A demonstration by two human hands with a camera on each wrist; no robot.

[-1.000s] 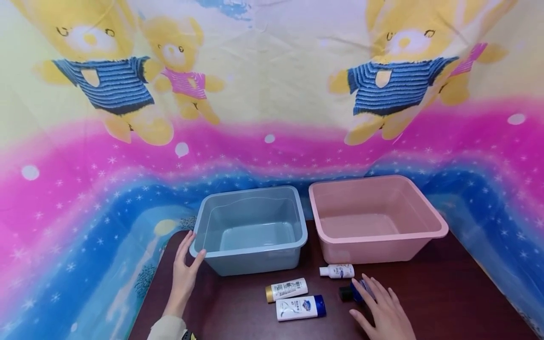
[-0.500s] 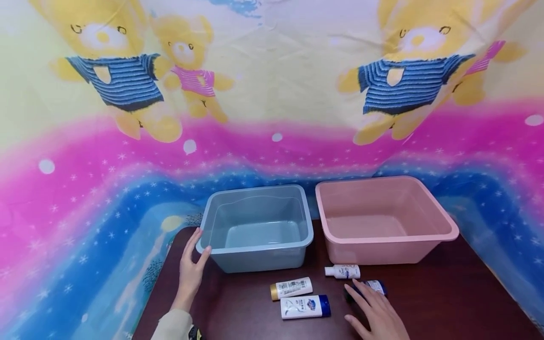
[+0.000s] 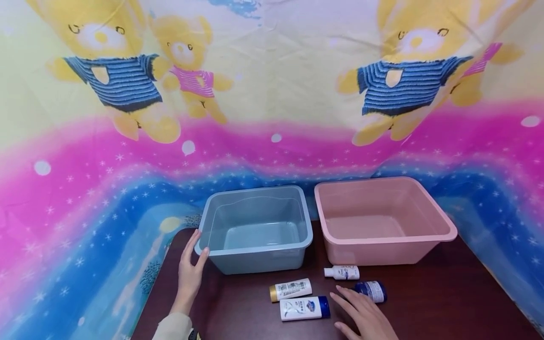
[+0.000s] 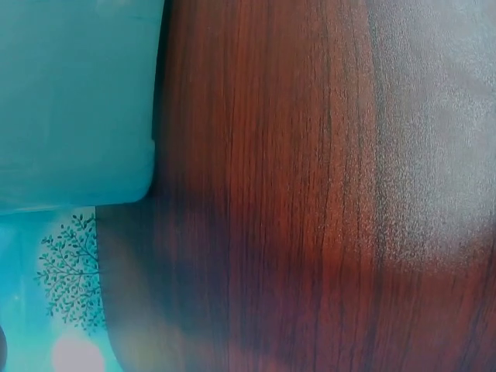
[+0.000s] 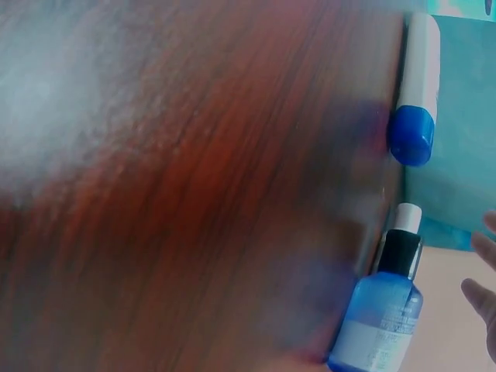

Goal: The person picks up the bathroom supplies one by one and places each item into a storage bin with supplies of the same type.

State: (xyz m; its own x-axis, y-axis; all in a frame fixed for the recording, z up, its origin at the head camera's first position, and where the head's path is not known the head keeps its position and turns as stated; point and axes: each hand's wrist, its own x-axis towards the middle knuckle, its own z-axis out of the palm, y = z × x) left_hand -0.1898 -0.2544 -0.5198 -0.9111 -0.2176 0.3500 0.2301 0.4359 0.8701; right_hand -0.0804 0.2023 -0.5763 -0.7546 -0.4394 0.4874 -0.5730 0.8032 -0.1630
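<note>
And here you are, left hand (image 3: 190,278) at the near left corner of the blue-grey tub (image 3: 259,261), thumb at the front rim, fingers along the side; that grip is spread wide and wrapped round nothing, most likely there to steady the tub. Over to your right hand (image 3: 363,314): its grip is spread too, fingers apart, nothing held, just beside the blue bottle (image 3: 375,291), which lies on its side on the counter (image 3: 459,293), your side of the pink tub (image 3: 382,252). The gold-capped tube (image 3: 293,288), the blue-capped white bottle (image 3: 299,309) and the small white bottle (image 3: 345,272) lie flat nearby, presumably for easy reach (and lying down, none can topple).

Check the right wrist view: there's the black cap (image 5: 401,254) of the blue bottle, largely covered by your fingers in the head view, and the fingertips at the edge stand apart from it. You can't pick out the gold-capped tube there. The left wrist view gives you wood grain and the tub's lower corner by the counter's edge; your left fingers don't clearly show, so only the head view tells how they lie.
</note>
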